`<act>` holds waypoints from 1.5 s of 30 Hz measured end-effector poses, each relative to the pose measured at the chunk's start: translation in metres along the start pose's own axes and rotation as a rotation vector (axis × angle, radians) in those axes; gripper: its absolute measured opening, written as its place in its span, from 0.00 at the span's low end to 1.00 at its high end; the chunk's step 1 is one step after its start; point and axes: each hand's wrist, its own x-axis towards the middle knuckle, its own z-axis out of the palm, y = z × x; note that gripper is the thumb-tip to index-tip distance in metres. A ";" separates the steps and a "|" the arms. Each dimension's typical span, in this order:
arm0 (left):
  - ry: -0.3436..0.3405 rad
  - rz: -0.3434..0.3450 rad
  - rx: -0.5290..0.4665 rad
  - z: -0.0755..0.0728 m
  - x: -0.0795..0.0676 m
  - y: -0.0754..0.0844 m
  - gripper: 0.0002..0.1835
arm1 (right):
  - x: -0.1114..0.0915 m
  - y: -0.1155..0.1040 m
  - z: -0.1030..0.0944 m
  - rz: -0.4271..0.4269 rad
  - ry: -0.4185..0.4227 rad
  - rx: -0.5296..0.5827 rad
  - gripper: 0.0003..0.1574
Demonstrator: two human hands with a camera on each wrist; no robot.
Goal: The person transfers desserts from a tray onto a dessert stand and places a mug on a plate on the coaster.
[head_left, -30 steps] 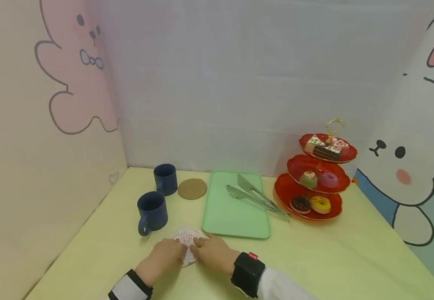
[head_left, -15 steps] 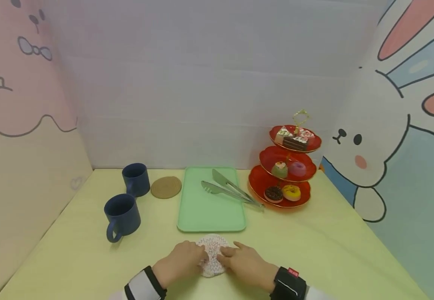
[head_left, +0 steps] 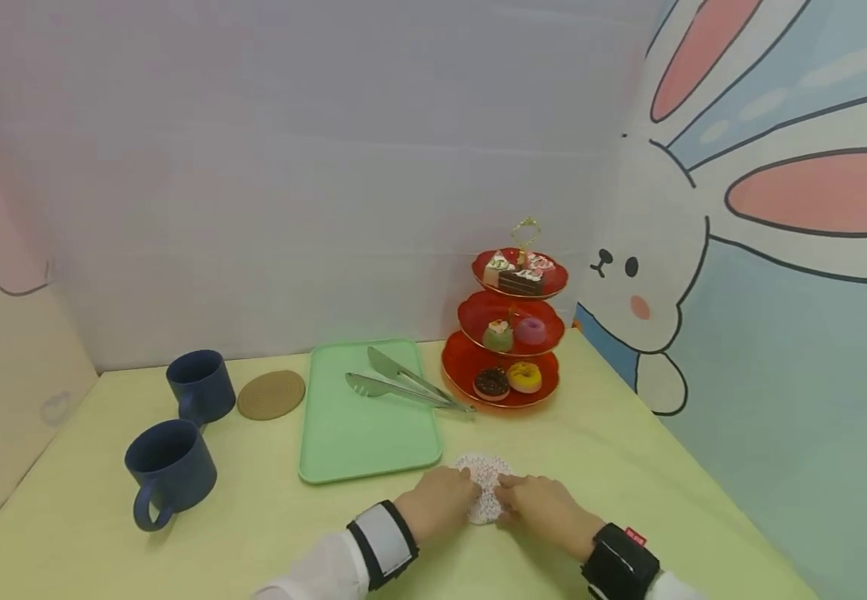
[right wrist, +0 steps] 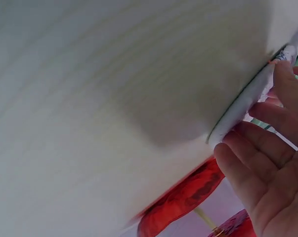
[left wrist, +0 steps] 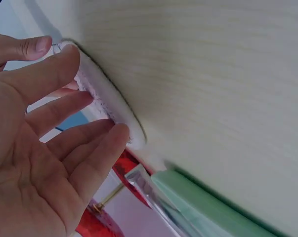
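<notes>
A round, thick, white speckled cloth pad (head_left: 487,475) lies on the table near its front, just past the right front corner of the green tray (head_left: 362,450). My left hand (head_left: 439,503) rests its fingertips on the pad's left side; my right hand (head_left: 546,510) touches the right side. In the left wrist view, the slightly bent fingers of the left hand (left wrist: 55,143) lean on the pad (left wrist: 109,96). The right wrist view shows the loosely spread fingers of the right hand (right wrist: 275,163) along the pad's edge (right wrist: 242,106). No fingers curl under it.
Metal serving tongs (head_left: 403,390) lie across the tray, their end over its right edge. A red three-tier stand (head_left: 460,360) with cakes and doughnuts stands behind the pad. Two blue mugs (head_left: 178,468) and a tan round coaster (head_left: 272,395) are at the left.
Both hands have slid the pad rightward along the table, from left of the tray, past its front, to beyond its right corner. The head view has turned right.
</notes>
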 end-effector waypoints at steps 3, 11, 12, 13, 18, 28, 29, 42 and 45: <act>0.015 -0.031 0.015 0.008 0.015 0.002 0.09 | 0.006 0.014 0.005 0.028 0.034 0.005 0.11; 0.057 -0.136 -0.026 0.023 0.054 0.002 0.16 | 0.022 0.043 0.011 0.132 0.189 0.027 0.09; 0.059 -0.147 -0.027 0.023 0.058 0.001 0.16 | 0.024 0.046 0.009 0.149 0.195 0.030 0.09; 0.064 -0.157 -0.031 0.023 0.062 0.000 0.16 | 0.026 0.049 0.008 0.163 0.200 0.032 0.09; 0.053 -0.196 -0.037 0.021 0.078 -0.004 0.16 | 0.033 0.060 0.002 0.185 0.206 0.032 0.10; 0.020 -0.185 -0.072 0.019 0.109 0.006 0.17 | 0.025 0.078 -0.007 0.315 0.173 0.013 0.08; 0.021 -0.191 -0.074 0.019 0.112 0.007 0.17 | 0.024 0.080 -0.007 0.325 0.167 0.021 0.07; -0.083 -0.232 -0.113 0.014 0.147 0.033 0.14 | 0.007 0.105 -0.001 0.441 0.141 0.084 0.05; -0.082 -0.219 -0.121 0.018 0.152 0.037 0.13 | 0.001 0.108 0.000 0.444 0.138 0.086 0.05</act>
